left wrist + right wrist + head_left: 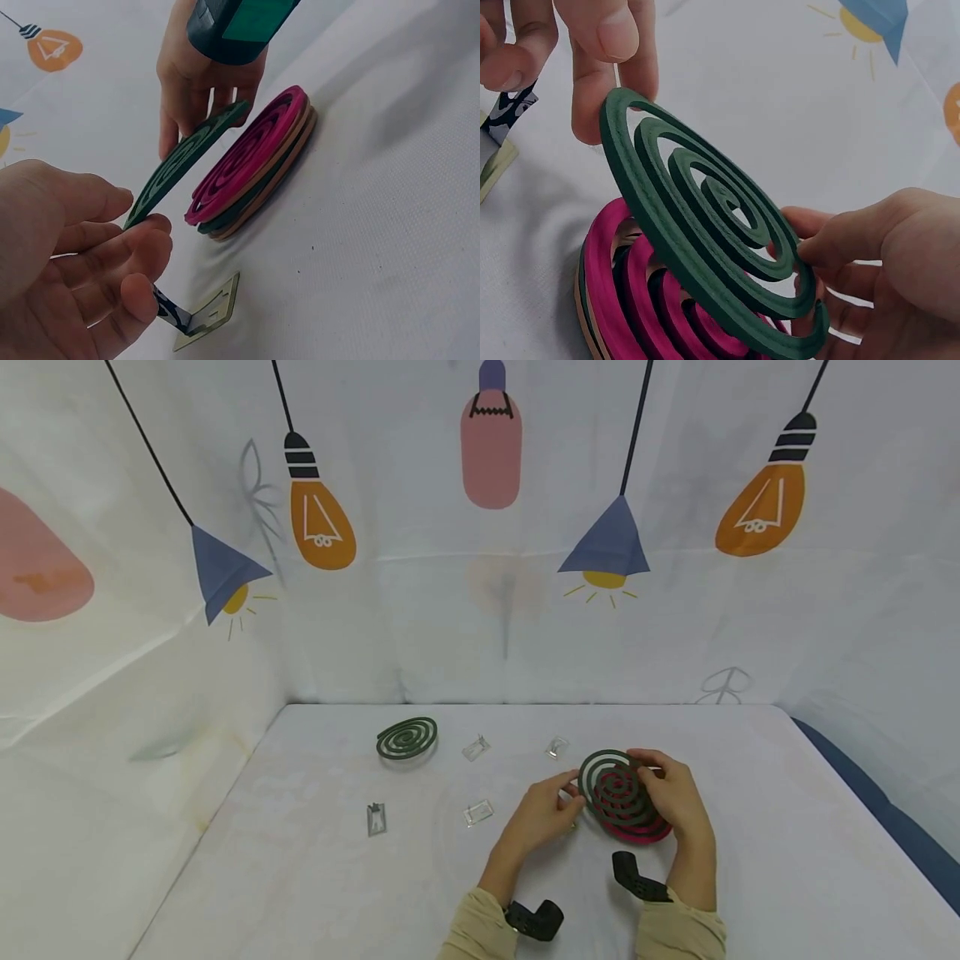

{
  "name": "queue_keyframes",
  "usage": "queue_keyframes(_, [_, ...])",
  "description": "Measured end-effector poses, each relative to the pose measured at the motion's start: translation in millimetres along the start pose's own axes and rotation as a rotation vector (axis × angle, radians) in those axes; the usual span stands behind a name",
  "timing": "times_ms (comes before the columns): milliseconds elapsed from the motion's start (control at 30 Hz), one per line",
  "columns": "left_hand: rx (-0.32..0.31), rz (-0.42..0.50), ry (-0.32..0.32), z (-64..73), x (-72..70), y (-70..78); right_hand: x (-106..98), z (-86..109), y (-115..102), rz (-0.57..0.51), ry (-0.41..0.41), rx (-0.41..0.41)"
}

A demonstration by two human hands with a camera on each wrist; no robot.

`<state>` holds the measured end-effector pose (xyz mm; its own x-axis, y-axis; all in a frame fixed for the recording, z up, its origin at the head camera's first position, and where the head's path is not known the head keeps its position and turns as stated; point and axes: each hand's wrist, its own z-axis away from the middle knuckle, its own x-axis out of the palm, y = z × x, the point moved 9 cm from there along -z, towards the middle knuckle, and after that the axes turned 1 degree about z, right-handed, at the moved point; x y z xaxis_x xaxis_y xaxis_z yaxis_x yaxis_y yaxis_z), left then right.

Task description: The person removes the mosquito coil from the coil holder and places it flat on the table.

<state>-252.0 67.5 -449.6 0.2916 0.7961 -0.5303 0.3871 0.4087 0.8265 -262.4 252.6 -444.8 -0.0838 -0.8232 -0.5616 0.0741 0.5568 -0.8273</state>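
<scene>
A green mosquito coil (630, 184) is held tilted between both hands, above a stack of coils. My left hand (546, 814) pinches its left edge between thumb and fingertips. At the opposite edge my right hand (678, 793) grips it with thumb and fingers. The top coil of the stack is a pink coil (244, 157); brown and green coils show beneath it in the left wrist view. Close under my left hand lies a small metal coil stand (217, 311) with its tab bent up, mostly hidden in the head view.
Another green coil (405, 739) lies at the back left of the white table (300, 877). Several small metal stands are spread over the middle and left, among them a darker stand (377, 819). A white printed cloth (450, 635) hangs behind the table.
</scene>
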Motion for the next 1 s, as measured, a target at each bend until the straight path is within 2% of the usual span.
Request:
queue_keyframes(433, [0.004, -0.053, -0.067, -0.3, 11.3, 4.2, -2, -0.3, 9, 0.015, 0.011, 0.033])
queue_keyframes(700, [-0.015, -0.038, -0.073, 0.7, 13.7, 4.8, -2, 0.2, 10, 0.026, 0.011, 0.052])
queue_keyframes(1000, [-0.004, -0.069, -0.074, -0.5, 16.3, 7.6, -2, 0.5, 12, 0.027, 0.015, 0.062])
